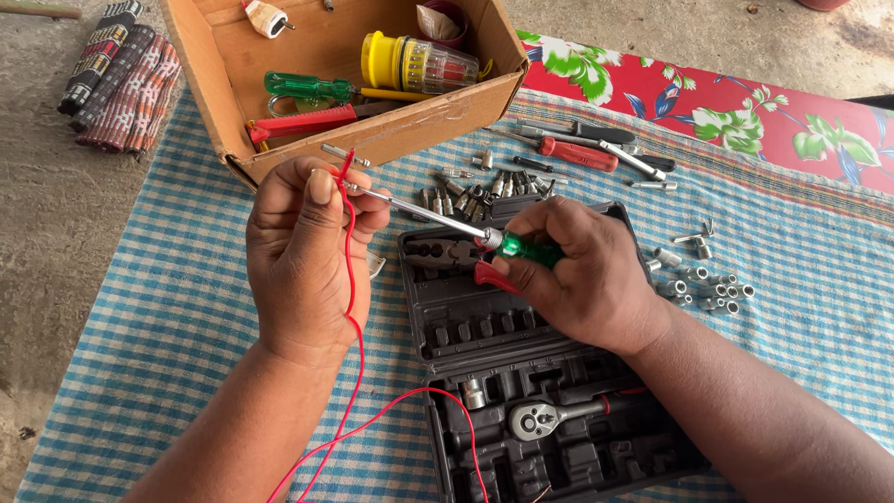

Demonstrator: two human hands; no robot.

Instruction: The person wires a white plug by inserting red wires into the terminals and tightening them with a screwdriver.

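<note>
The left hand (303,247) pinches the thin red wire (351,279) upright at its fingertips. From there the green-handled steel screwdriver (466,233) slants down-right — tip at the wire, handle clasped in the right hand (577,275) — above the open black plastic socket case (447,317).

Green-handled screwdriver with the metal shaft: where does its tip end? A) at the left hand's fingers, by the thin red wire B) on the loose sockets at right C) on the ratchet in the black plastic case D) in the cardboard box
A: the right hand grips the green-handled screwdriver, and its shaft runs up-left to the left hand, which pinches the thin red wire.
</note>
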